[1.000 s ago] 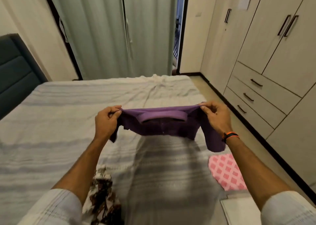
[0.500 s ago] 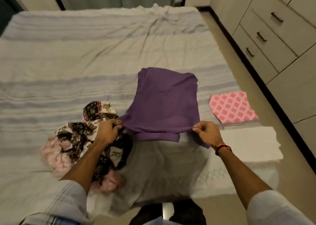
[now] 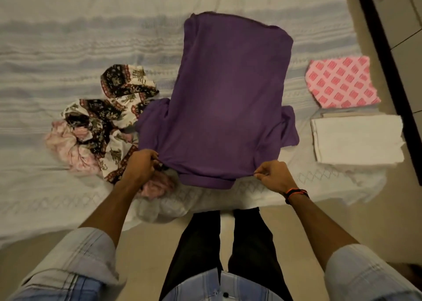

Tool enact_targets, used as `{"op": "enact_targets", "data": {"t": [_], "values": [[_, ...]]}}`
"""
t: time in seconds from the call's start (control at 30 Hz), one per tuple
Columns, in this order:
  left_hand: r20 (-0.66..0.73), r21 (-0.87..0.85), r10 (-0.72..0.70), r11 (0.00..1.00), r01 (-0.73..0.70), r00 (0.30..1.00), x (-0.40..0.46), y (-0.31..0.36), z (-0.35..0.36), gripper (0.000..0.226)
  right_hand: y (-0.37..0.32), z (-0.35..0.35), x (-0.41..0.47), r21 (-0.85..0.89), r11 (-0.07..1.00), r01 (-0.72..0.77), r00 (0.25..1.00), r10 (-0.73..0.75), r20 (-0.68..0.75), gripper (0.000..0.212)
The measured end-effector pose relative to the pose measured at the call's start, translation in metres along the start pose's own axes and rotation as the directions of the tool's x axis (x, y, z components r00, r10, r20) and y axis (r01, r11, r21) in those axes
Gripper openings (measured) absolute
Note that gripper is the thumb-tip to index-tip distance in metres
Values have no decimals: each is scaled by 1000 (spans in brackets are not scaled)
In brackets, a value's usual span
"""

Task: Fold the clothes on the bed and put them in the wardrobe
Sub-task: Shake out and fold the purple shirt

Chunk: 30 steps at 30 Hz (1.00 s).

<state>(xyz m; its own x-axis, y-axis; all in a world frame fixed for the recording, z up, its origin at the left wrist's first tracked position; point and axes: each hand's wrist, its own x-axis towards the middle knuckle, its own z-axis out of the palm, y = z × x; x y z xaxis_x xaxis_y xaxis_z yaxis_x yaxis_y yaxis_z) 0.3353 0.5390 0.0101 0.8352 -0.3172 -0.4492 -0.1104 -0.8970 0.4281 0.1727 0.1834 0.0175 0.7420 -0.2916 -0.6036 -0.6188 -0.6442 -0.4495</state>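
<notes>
Beige floor (image 3: 146, 250), dark skirting (image 3: 386, 72)

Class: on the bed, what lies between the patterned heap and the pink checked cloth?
The purple shirt, spread flat, seen in the head view.

The purple shirt (image 3: 228, 99) covers part of the patterned garment pile (image 3: 107, 118). The wardrobe (image 3: 404, 26) is cropped by the right edge. Shirt front is face-down, unseen.

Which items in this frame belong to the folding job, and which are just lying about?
Job:
purple shirt, spread on the bed, near edge pinched by left hand and right hand
crumpled floral garment, unfolded
pink garment, unfolded
pink checked cloth, folded
white folded cloth

Lying about:
wristband
</notes>
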Motion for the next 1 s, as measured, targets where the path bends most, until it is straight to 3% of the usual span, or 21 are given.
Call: {"op": "enact_targets", "data": {"t": [0.27, 0.37, 0.5, 0.63, 0.77, 1.0], "values": [[38, 24, -39, 999, 38, 999, -7, -23, 22, 35, 4, 39, 1, -92, 994, -55, 996, 61, 64, 9], [71, 94, -9, 996, 2, 997, -6, -21, 33, 23, 9, 57, 3, -133, 990, -39, 998, 46, 52, 10], [226, 202, -59, 979, 12, 972, 2, -23, 45, 26, 13, 75, 5, -153, 987, -45, 994, 59, 88, 25], [371, 285, -112, 959, 2, 922, 10, -25, 56, 31, 14, 83, 5, -232, 972, -45, 955, 110, 277, 40], [377, 279, -130, 960, 22, 917, 14, -6, 59, 47, 11, 79, 6, -205, 976, -70, 928, 139, 346, 49], [331, 178, -183, 976, 129, 926, -4, 45, 57, 52, -4, 46, -3, -83, 994, -68, 962, 87, 257, 65]]}}
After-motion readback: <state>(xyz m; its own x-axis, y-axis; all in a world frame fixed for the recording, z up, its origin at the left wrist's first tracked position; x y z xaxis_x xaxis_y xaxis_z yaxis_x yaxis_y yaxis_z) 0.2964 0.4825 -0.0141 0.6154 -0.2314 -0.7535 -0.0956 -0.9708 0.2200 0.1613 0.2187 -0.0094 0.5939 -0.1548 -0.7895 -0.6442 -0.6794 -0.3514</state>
